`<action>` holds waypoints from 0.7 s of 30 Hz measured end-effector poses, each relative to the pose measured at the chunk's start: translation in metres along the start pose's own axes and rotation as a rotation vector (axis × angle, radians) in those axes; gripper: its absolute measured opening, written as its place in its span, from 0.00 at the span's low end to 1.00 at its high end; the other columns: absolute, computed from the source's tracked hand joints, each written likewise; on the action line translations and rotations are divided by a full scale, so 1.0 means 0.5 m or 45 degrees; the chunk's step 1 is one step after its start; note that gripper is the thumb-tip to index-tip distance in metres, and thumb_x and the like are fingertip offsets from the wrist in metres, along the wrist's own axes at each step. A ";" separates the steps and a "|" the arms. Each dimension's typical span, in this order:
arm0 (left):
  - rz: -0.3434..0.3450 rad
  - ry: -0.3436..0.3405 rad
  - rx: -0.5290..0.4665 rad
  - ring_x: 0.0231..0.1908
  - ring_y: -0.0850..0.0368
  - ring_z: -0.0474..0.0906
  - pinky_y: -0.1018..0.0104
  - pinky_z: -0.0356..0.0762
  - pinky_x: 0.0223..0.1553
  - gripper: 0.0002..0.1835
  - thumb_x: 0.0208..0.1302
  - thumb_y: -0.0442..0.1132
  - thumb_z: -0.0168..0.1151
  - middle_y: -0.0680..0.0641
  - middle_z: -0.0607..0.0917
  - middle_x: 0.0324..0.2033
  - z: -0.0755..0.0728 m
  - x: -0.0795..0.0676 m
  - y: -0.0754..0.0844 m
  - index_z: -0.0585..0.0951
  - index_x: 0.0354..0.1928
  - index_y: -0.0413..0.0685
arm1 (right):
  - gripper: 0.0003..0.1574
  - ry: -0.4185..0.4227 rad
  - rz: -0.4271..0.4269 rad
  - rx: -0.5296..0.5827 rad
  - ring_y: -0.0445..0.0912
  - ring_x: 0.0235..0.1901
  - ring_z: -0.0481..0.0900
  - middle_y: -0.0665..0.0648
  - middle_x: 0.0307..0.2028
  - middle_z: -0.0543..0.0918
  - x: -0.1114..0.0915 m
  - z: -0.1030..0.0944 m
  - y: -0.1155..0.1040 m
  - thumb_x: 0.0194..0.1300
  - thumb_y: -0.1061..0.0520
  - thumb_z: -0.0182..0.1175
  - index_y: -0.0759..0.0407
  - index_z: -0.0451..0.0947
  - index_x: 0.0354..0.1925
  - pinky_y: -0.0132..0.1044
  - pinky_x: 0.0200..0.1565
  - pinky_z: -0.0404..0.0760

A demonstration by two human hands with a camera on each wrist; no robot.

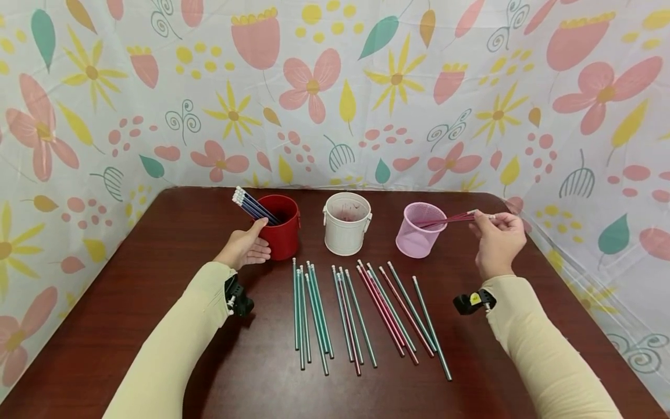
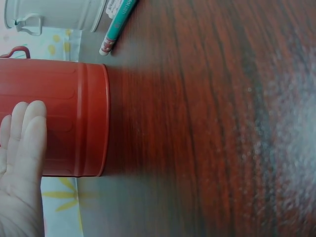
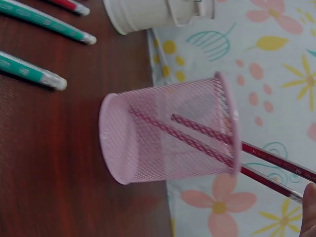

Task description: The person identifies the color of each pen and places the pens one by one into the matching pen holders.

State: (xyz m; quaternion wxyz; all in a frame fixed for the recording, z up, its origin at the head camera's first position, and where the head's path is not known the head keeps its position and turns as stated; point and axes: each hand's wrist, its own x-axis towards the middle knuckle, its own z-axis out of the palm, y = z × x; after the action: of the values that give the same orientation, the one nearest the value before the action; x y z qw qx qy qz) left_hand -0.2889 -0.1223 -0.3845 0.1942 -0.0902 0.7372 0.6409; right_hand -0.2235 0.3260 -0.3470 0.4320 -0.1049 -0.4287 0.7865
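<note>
Head view: from above the near side of the counter (image 1: 120, 331), facing forward and down, the farthest back, with the floral cloth (image 1: 314, 157) behind.
Left wrist view: low and close beside the red bucket (image 2: 59, 84), turned sideways so that its top points left.
Right wrist view: close beside the pink mesh cup (image 3: 168, 170), sideways too, its top pointing right.
Red bucket: shared by head and left wrist.
Pink mesh cup: shared by head and right wrist.
White bucket (image 1: 342, 237): in all three, cropped in both wrist views.
</note>
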 end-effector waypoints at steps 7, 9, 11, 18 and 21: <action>0.000 -0.003 0.006 0.27 0.56 0.82 0.64 0.83 0.36 0.38 0.67 0.61 0.49 0.42 0.83 0.29 0.007 0.000 -0.007 0.74 0.49 0.24 | 0.20 -0.006 0.068 -0.053 0.41 0.20 0.80 0.55 0.20 0.75 -0.013 -0.013 0.020 0.49 0.82 0.61 0.63 0.66 0.28 0.31 0.24 0.82; 0.000 0.000 0.006 0.27 0.56 0.82 0.64 0.83 0.37 0.38 0.67 0.61 0.49 0.42 0.83 0.30 0.009 -0.001 -0.008 0.74 0.49 0.24 | 0.20 -0.014 0.079 -0.078 0.40 0.18 0.80 0.55 0.20 0.74 -0.014 -0.015 0.024 0.50 0.82 0.60 0.63 0.67 0.28 0.30 0.24 0.82; -0.005 0.010 0.011 0.27 0.56 0.82 0.64 0.83 0.37 0.38 0.67 0.61 0.49 0.41 0.84 0.30 0.009 -0.004 -0.008 0.74 0.49 0.24 | 0.19 -0.024 0.087 -0.124 0.39 0.17 0.79 0.54 0.20 0.74 -0.014 -0.017 0.027 0.50 0.82 0.60 0.62 0.67 0.28 0.29 0.24 0.81; 0.011 0.024 0.021 0.27 0.57 0.82 0.65 0.83 0.37 0.38 0.68 0.62 0.47 0.42 0.83 0.30 0.004 -0.005 -0.003 0.73 0.50 0.25 | 0.18 -0.080 0.127 -0.214 0.38 0.19 0.79 0.53 0.22 0.74 -0.010 -0.013 0.032 0.52 0.78 0.63 0.62 0.67 0.29 0.30 0.28 0.82; 0.006 0.026 0.008 0.26 0.57 0.82 0.65 0.83 0.36 0.38 0.67 0.62 0.47 0.44 0.83 0.28 0.001 -0.002 -0.001 0.74 0.49 0.25 | 0.18 -0.089 0.161 -0.214 0.39 0.20 0.79 0.53 0.23 0.74 -0.006 -0.009 0.032 0.52 0.77 0.64 0.62 0.67 0.30 0.31 0.28 0.83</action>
State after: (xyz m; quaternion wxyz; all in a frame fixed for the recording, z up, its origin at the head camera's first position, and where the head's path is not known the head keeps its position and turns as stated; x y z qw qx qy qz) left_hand -0.2875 -0.1221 -0.3845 0.1856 -0.0943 0.7412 0.6382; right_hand -0.2285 0.3222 -0.3626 0.3558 -0.1401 -0.5004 0.7767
